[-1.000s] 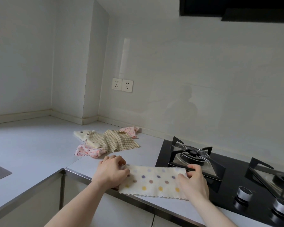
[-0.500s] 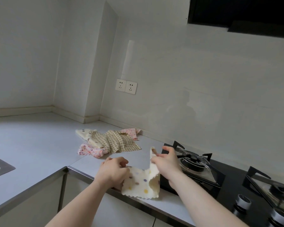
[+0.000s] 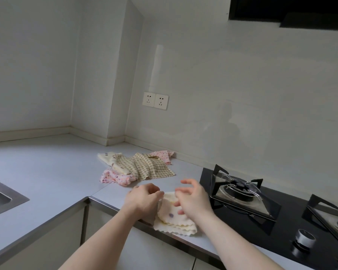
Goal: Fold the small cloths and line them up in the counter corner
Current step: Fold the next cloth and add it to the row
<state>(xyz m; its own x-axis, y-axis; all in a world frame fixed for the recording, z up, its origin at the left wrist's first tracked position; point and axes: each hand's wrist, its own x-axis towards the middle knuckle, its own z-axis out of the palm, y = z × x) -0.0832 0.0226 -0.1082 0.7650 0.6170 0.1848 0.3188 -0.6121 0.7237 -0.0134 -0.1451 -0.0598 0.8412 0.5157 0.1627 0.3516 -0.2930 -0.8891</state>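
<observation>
Cream terry with coloured dots, the folded cloth [image 3: 173,217] lies at the counter's front edge, directly under and between both hands, its scalloped layered edges toward the person. The left hand [image 3: 142,199] sits at the cloth's left side with fingers curled onto its upper left corner; whether it pinches the fabric or merely pins it I cannot tell. The right hand [image 3: 191,199] is over the cloth's right half, fingers spread and loosely bent, holding nothing that shows, its lower fingertips touching or just above the top layer. The bundle now looks nearly as deep as wide, its slightly longer side running left to right between the hands, so either hand is equally near; the corner where it must go lies up and well to the left of the grip, beyond the pile of unfolded cloths [image 3: 137,167], which favours the left hand for carrying. Half a second ago the right hand was lifting the cloth's right end upright; a second ago the cloth lay spread long toward the gas hob [image 3: 240,193]. That end is now laid over and released.
</observation>
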